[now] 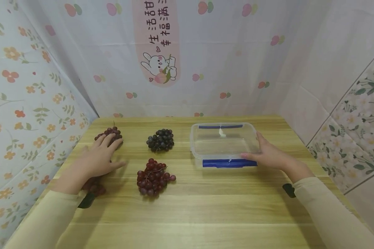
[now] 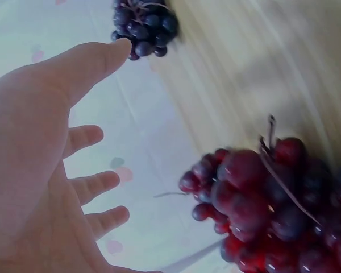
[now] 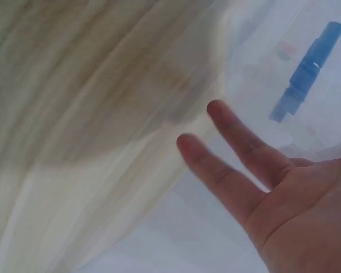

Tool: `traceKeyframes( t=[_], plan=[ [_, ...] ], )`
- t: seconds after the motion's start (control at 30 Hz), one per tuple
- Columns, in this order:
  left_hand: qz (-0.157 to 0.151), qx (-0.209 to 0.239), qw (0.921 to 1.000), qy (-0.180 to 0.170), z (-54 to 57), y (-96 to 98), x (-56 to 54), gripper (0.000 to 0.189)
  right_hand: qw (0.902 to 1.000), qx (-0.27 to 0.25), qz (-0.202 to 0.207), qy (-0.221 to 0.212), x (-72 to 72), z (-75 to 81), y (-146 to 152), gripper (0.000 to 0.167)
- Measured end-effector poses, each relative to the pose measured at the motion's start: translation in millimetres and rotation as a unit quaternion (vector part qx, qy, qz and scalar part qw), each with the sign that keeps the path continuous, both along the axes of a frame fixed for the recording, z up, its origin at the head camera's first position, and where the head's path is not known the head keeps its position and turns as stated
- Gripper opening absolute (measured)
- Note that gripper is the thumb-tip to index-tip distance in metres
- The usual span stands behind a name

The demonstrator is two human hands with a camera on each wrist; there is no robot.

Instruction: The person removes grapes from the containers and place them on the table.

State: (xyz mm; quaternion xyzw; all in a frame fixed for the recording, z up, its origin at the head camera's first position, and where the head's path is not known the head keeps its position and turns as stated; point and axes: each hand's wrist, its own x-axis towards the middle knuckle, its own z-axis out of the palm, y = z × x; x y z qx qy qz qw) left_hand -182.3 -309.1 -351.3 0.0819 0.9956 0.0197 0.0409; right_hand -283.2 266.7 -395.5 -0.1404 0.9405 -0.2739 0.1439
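Note:
My left hand (image 1: pixel 96 160) spreads over the left side of the table, fingers apart. In the left wrist view its palm and fingers hold nothing. By its fingertips lies a purplish-red grape bunch (image 1: pixel 113 130); another red grape bunch (image 1: pixel 95 188) is partly covered by the left wrist. Red grapes (image 2: pixel 250 193) appear large in the left wrist view. My right hand (image 1: pixel 269 154) grips the right end of a clear plastic container (image 1: pixel 197 162) with blue side clips, thumb over the front rim. Two of its fingers (image 3: pixel 238 136) extend straight in the right wrist view.
Between the hands lie a black grape bunch (image 1: pixel 160 140) and a red grape bunch (image 1: pixel 154 178) with a thin stem. The wooden table (image 1: pixel 205 211) is bordered by a patterned curtain (image 1: pixel 224 58) behind and floral cloths at both sides.

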Motion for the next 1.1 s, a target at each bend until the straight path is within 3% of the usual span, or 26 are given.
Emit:
traceKeyframes(
  t=[0.3, 0.53, 0.7, 0.9, 1.1],
  plan=[
    [-0.01, 0.002, 0.9999, 0.004, 11.7, 22.4, -12.2, 0.095, 0.9979, 0.06, 0.016, 0.017, 1.2, 6.0, 5, 0.133],
    [-0.016, 0.015, 0.9998, 0.0, 26.9, 43.2, -25.6, 0.092, 0.993, 0.094, 0.039, 0.06, -2.2, 22.6, 2, 0.116],
    [-0.012, 0.036, 0.9992, -0.013, 37.1, 59.2, -37.5, 0.088, 0.9875, 0.131, 0.028, 0.082, -11.6, 33.7, -5, 0.11],
    [-0.007, 0.063, 0.9978, -0.02, 37.5, 74.1, -46.8, 0.086, 0.9885, 0.139, 0.007, 0.06, -12.8, 48.9, -20, 0.11],
    [0.0, 0.074, 0.9968, -0.029, 36.0, 89.4, -47.8, 0.087, 0.9907, 0.126, -0.011, 0.051, -6.5, 53.7, -35, 0.104]
  ],
)
